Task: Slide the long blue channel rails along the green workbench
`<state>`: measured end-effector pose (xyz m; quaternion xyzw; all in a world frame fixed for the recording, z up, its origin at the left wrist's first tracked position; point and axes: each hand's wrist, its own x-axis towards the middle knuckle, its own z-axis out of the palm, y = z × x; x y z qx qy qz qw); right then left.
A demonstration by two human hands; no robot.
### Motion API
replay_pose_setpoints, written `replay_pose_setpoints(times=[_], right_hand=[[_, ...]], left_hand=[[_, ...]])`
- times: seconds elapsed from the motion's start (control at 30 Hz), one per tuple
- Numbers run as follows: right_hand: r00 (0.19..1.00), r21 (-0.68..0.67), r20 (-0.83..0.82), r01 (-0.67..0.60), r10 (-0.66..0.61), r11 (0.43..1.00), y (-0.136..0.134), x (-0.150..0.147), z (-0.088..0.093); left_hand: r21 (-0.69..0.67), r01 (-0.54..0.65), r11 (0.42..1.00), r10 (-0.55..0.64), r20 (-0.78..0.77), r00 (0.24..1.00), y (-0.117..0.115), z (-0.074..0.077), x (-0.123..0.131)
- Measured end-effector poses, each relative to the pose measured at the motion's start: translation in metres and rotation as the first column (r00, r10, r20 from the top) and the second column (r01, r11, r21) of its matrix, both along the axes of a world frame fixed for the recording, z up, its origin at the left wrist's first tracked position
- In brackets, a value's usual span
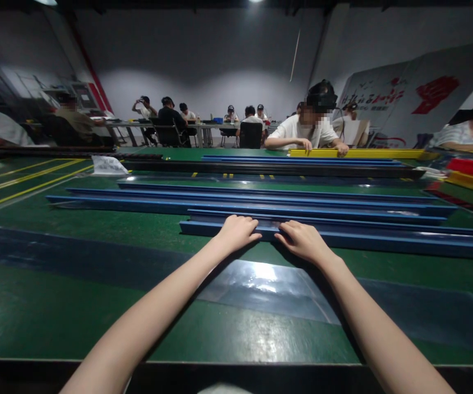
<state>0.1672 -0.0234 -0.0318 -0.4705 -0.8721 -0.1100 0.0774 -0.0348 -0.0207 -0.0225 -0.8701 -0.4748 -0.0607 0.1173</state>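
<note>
A long blue U-shaped channel (384, 239) lies crosswise on the green table (220, 339). My left hand (239, 230) grips its near wall toward the left end, with the fingers over the edge and the thumb on the near side. A short gap to the right, my right hand (303, 241) holds the same channel in a similar way. My fingertips are partly hidden inside the channel. Between my forearms and the channel, a long strip of clear plastic film (256, 284) lies flat and shiny across the table.
More blue channels (220, 203) lie just beyond, with a black strip (261, 167) farther back. Across the table, a co-worker (318, 120) handles a yellow channel (363, 154). Crumpled clear plastic (109, 165) sits at left; red and yellow trays (472, 178) are at right.
</note>
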Motion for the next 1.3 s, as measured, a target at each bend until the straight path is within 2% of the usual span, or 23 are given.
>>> replay_pose_setpoints(times=[0.3, 0.43, 0.77, 0.93, 1.07, 1.3], right_hand=[[1.000, -0.007, -0.005, 0.018, -0.018, 1.000, 0.000, -0.001, -0.002], [0.999, -0.019, 0.017, 0.045, -0.045, 0.999, 0.000, -0.001, 0.000], [0.998, 0.015, 0.057, 0.018, -0.019, 1.000, -0.001, -0.001, 0.005], [0.998, 0.027, 0.059, -0.010, 0.009, 1.000, -0.001, 0.000, 0.006], [0.998, 0.030, 0.063, -0.011, 0.009, 0.999, 0.000, 0.001, 0.004], [0.999, 0.007, 0.054, 0.000, 0.000, 1.000, -0.002, 0.000, 0.006]], left_hand=[[-0.171, -0.115, 0.979, 0.110, -0.036, 0.993, 0.006, 0.031, -0.024], [-0.255, -0.179, 0.950, 0.171, -0.051, 0.984, 0.008, 0.038, -0.032], [-0.296, -0.159, 0.942, 0.154, -0.042, 0.987, 0.010, 0.041, -0.036], [-0.378, -0.129, 0.917, 0.135, -0.012, 0.991, 0.013, 0.042, -0.042], [-0.402, -0.158, 0.902, 0.167, -0.012, 0.986, 0.017, 0.040, -0.049], [-0.442, -0.140, 0.886, 0.150, -0.012, 0.989, 0.024, 0.033, -0.055]])
